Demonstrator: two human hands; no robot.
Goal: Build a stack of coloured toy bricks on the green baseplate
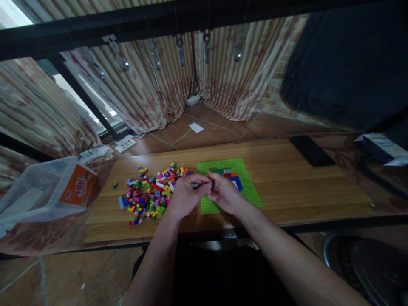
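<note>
My left hand and my right hand meet fingertip to fingertip over the left part of a green studded baseplate. Small purple and green toy bricks show between the closed fingers of my left hand. The fingers of my right hand are pinched around a small dark piece, mostly hidden, that looks like a toy brick. Blue, red, orange and white bricks form a low build on the baseplate, partly covered by my right hand. Just left of my left hand spreads a heap of loose coloured bricks.
A wooden board carries the bricks and baseplate. On its right lies a dark phone-like slab. A clear plastic bin with an orange label stands at the left end. A dark rail crosses above, with curtains behind.
</note>
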